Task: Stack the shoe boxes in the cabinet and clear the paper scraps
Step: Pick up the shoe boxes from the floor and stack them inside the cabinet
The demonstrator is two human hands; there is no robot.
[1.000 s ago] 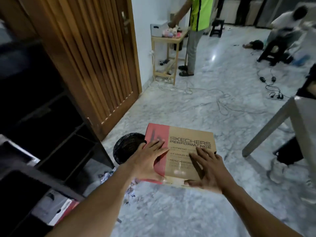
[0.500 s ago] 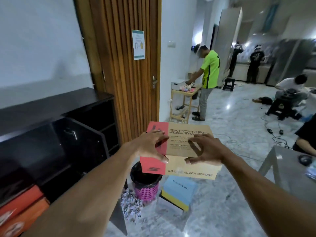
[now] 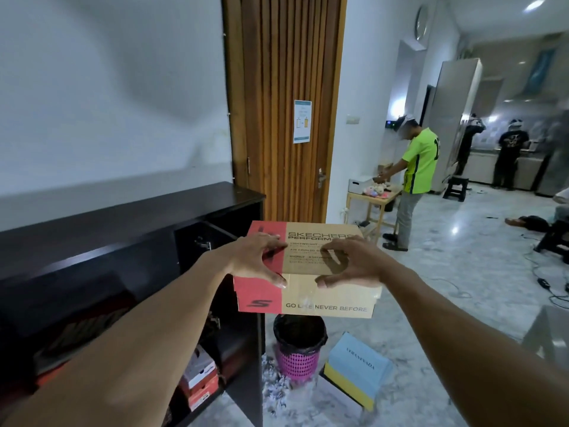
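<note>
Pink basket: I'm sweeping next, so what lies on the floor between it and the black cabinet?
Shredded paper scraps lie there, between the pink basket and the cabinet, shown in the head view.

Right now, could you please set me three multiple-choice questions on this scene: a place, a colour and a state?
1. Where does the pink mesh waste bin with the black liner stand?
A. on the marble floor beside the dark wooden cabinet
B. on top of that cabinet
C. inside that cabinet

2. Which colours has the flat cardboard box lying right of the bin?
A. green and white
B. light blue and yellow
C. all black

3. How is the red and tan cardboard shoe box held?
A. it lies untouched on the floor
B. one hand alone holds it
C. left hand and right hand both grip it in the air

1 A: floor under it, cabinet beside it. 2 B: blue lid over a yellow side. 3 C: each hand clasps lid and front.
</note>
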